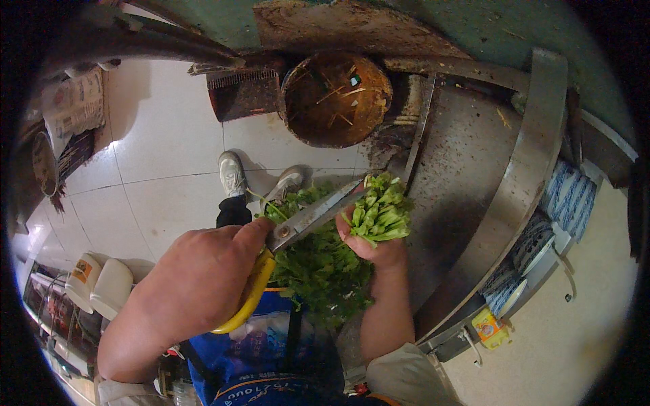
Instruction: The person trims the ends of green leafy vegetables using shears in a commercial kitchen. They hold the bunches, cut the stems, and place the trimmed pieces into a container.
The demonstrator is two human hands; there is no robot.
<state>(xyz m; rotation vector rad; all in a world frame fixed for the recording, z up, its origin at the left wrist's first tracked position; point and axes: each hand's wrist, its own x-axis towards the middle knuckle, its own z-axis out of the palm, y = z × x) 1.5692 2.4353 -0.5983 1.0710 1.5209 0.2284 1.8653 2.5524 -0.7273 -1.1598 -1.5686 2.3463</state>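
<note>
White tiled floor (162, 135) fills the left; a steel counter (467, 169) curves along the right. A round brown bin (335, 98) is set on the floor at the counter's far corner. A leafy green bunch (321, 267) is held over the floor beside the counter's left edge, cut stem ends (379, 210) uppermost. Left hand (196, 284) is closed through the yellow handles of scissors (305, 220), blades parted at the stems. Right hand (372, 247) is clenched around the bunch.

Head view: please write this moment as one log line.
left hand: holds yellow-handled scissors | right hand: grips bunch of green stems | blades: at stems
</note>
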